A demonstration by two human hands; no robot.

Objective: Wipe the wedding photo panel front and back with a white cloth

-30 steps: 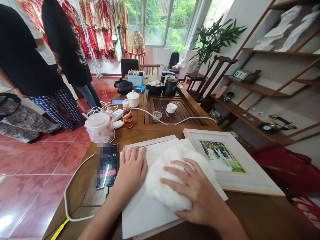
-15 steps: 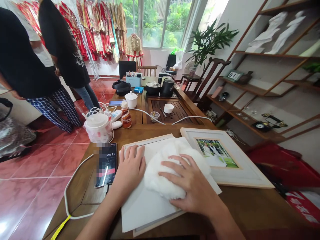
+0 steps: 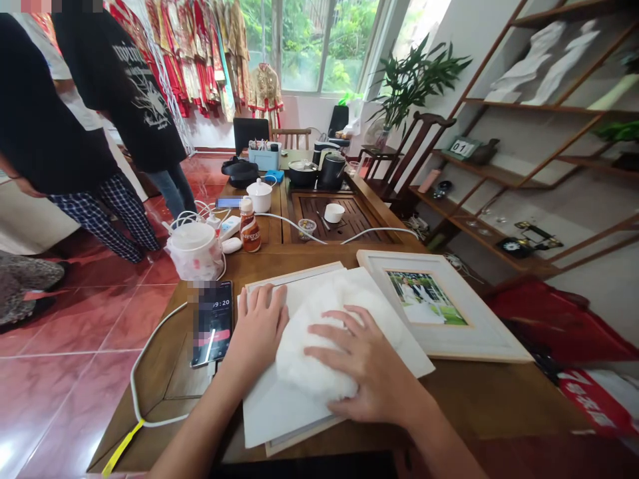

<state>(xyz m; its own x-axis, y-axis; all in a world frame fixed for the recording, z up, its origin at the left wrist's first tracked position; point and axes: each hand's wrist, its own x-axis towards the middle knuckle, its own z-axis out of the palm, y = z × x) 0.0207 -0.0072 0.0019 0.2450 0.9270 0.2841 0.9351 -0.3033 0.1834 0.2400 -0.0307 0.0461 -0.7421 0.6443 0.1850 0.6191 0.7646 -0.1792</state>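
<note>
My right hand point(image 3: 362, 366) lies spread on a white fluffy cloth pad point(image 3: 314, 359), pressing it onto a flat white board point(image 3: 284, 412) on the wooden table point(image 3: 449, 392). My left hand point(image 3: 259, 329) rests flat on the board, its fingertips close beside the pad. To the right of my right hand, a light wooden frame point(image 3: 479, 336) holds a wedding photo and lies on the table, just touching the board. The pad hides the middle of the board.
A phone point(image 3: 212, 324) lies left of my left hand, with a white cable curving past it. Farther along stand a bagged white pot point(image 3: 194, 251), a sauce bottle point(image 3: 249, 226) and a wooden tea tray point(image 3: 339, 223). Two people point(image 3: 120, 86) stand at the left. Wooden shelves point(image 3: 519, 179) line the right wall.
The fluffy pad and my right hand have slid slightly left across the board. The whole view has shifted a little as my head moved, and the phone clock now reads 09:20.
</note>
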